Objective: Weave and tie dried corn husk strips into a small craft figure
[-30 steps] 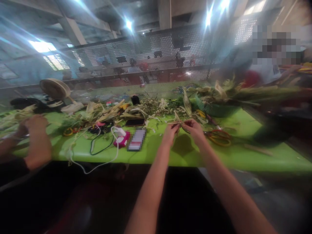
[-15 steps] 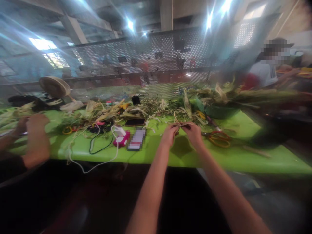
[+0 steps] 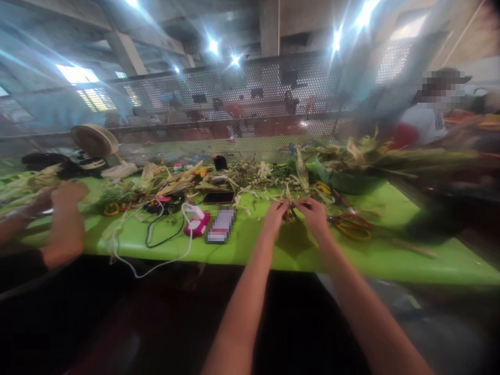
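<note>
My left hand (image 3: 275,214) and my right hand (image 3: 313,212) are close together just above the green table, fingertips pinched. Between them is a small piece of what looks like dry corn husk (image 3: 288,192), a pale tip sticking up and darker strands between the fingers. Each hand grips it from its own side; fine detail is blurred. Right of my right hand lie scissors (image 3: 353,227) with orange handles. Beyond my hands spreads a heap of dry husks and scraps (image 3: 250,174). A lit phone (image 3: 221,225) lies to the left of my left hand.
A pink power socket (image 3: 197,224) with a white plug and cables sits left of the phone. Behind it lies a dark phone (image 3: 219,198). A green basin (image 3: 351,182) holds husks. A co-worker's hand (image 3: 69,194) is at the left; another person (image 3: 422,125) is far right.
The husk's pale tip now stands more upright between my fingers, and darker strands hang lower. My hands have shifted slightly. The whole view has shifted a little.
</note>
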Motion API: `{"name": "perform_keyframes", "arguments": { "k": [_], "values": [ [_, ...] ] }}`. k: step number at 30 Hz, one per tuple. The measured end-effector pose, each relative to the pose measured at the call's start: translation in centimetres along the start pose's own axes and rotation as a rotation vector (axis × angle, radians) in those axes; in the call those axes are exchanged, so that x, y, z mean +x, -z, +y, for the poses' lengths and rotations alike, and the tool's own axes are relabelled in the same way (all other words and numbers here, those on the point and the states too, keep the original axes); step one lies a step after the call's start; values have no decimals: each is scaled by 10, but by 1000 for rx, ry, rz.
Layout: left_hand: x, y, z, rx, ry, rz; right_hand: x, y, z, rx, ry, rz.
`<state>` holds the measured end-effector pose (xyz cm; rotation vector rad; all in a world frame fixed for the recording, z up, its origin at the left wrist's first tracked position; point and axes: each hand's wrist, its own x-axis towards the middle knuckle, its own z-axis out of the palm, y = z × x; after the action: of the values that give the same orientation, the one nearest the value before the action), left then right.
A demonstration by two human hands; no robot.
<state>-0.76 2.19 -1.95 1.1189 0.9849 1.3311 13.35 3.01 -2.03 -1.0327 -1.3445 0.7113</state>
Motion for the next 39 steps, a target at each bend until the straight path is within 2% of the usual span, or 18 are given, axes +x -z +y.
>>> {"name": "perform_keyframes", "arguments": {
  "k": [6, 10, 13, 17, 19, 21, 23, 27, 33, 39],
  "values": [
    [0, -3, -2, -50, -16, -113, 2, -1, 3, -8, 31, 72],
    [1, -3, -4, -78, -13, -150, 5, 1, 4, 91, -34, 91],
    [2, 0, -4, -132, 22, -96, 8, 6, 4, 48, -41, 54],
    [3, 4, -1, -243, 70, 22, 8, 10, 0, -61, 70, 152],
    [3, 4, 1, -282, 73, 47, 4, 8, -3, -148, 138, 91],
    [3, 3, 1, -306, 77, 56, -1, 4, -6, -265, 206, -48],
    [2, 1, 1, -322, 83, 46, -6, 0, -7, -383, 254, -122],
    [1, -1, 0, -338, 99, -2, -11, -4, -6, -527, 282, -97],
    [4, 0, -2, -278, 69, -51, -10, -4, -4, -579, 270, -92],
    [13, 6, -9, -55, 3, 111, -8, -4, -2, -602, 169, -160]
  ]
}}
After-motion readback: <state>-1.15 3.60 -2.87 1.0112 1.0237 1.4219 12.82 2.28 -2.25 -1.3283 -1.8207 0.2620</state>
